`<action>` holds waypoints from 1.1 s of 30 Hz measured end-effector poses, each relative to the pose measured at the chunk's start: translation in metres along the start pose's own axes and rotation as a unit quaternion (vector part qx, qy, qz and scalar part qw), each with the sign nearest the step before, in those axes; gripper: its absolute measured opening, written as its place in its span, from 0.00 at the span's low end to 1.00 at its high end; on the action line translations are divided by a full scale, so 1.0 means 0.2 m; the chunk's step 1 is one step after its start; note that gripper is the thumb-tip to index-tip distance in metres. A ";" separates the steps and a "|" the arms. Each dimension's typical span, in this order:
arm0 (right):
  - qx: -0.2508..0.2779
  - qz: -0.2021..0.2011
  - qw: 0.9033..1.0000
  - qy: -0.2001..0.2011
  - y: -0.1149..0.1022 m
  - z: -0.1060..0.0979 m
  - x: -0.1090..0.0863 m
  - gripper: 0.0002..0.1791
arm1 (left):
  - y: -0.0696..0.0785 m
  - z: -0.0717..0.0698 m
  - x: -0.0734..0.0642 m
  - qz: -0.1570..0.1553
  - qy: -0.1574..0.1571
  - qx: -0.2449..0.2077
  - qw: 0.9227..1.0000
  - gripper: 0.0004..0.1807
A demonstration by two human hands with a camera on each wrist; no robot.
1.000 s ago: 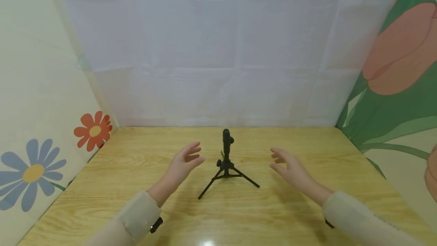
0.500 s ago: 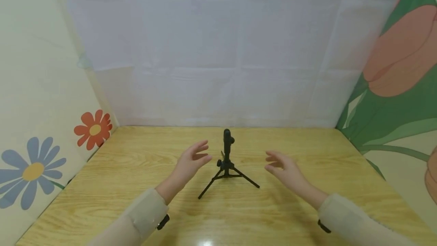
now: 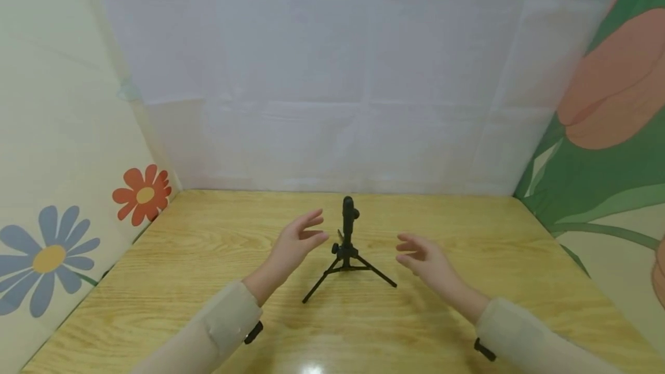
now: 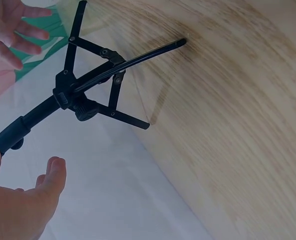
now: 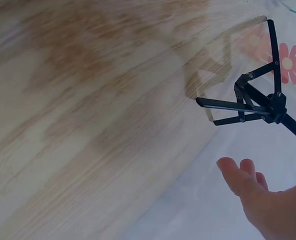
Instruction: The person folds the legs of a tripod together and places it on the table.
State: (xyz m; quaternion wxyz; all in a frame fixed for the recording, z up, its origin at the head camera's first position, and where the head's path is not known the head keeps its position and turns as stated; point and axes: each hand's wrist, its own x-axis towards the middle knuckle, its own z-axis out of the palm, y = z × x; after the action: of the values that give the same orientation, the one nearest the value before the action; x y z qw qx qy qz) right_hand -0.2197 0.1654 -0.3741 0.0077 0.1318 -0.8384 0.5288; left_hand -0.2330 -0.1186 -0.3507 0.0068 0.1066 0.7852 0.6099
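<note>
A small black tripod (image 3: 347, 247) stands upright on the wooden table, its legs spread and a knob at the side of its post. Left of the post, my left hand (image 3: 291, 247) hovers with relaxed fingers, close but apart from it. My right hand (image 3: 428, 261) is held in the air to the right, farther from the post, its fingers loosely bent and holding nothing. The left wrist view shows the tripod (image 4: 63, 95) beyond my left thumb and fingers. In the right wrist view, the tripod's legs (image 5: 275, 55) appear above my right hand (image 5: 267, 200).
The wood-grain table (image 3: 182, 281) meets a creased white cloth backdrop (image 3: 332, 74) at its far edge. A panel with painted flowers (image 3: 49, 258) borders the left side. Another with large tulips and green leaves (image 3: 613, 160) borders the right.
Both hands have moved inward toward the tripod, the left one rightward and the right one leftward. The tripod stays where it was on the table.
</note>
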 end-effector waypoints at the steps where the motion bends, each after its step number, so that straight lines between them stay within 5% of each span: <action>1: 0.003 0.002 1.000 -0.001 0.00 0.00 0.00 0.26 | 0.00 0.00 0.00 -0.001 -0.001 -0.001 1.000 0.32; 22: 0.057 0.058 0.997 0.004 0.00 0.11 0.01 0.24 | 0.06 0.07 0.05 0.021 -0.014 -0.023 0.999 0.31; 33: 0.067 0.041 0.997 -0.004 0.02 0.15 0.01 0.22 | 0.08 0.10 0.06 0.017 -0.010 -0.028 0.999 0.31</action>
State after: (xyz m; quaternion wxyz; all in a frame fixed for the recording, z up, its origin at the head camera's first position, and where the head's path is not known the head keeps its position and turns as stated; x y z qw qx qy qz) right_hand -0.2195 0.1405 -0.3905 -0.0257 0.0999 -0.8059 0.5830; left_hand -0.2397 -0.0925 -0.3391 0.0069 0.1256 0.7657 0.6308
